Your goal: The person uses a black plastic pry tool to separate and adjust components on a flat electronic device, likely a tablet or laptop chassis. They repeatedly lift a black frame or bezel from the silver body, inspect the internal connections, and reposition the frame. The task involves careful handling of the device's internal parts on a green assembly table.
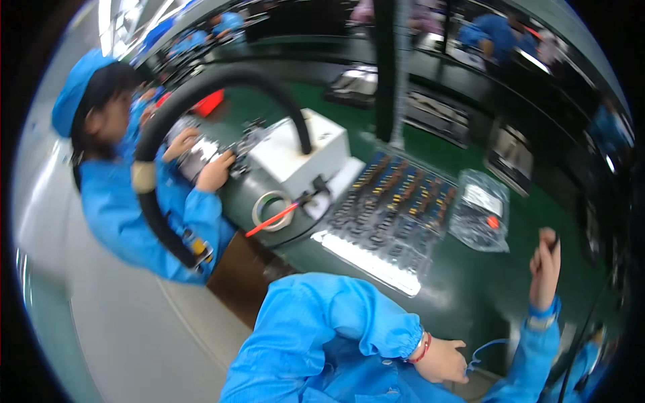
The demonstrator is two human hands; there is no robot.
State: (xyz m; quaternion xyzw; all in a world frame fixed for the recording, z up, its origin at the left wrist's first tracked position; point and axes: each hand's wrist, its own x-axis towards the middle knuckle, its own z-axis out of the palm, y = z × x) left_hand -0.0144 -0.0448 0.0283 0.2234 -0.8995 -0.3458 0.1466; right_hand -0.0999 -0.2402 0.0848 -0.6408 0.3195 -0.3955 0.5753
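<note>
My left hand [441, 360] is low in the view, a red bracelet at its wrist, with its fingers stretched out and apart. A thin blue cord [489, 344] curls close by its fingertips; whether they touch is unclear. My right hand [545, 272] is raised at the right, a blue band [545, 310] around the wrist. Its fingers are bent together, with a small dark spot at the tips that I cannot make out. Between the hands and the table's far side lies a clear plastic tray [349, 258] holding rows of small blue, yellow and dark parts [396, 195].
Beside the tray sits a clear plastic bag [478, 213] with a white label. A white box [302, 151] with a black hose [158, 208], a tape roll [274, 209] and a red-orange stick [272, 220] are on the left. A co-worker [141, 181] handles metallic parts there. A dark post [388, 74] rises behind.
</note>
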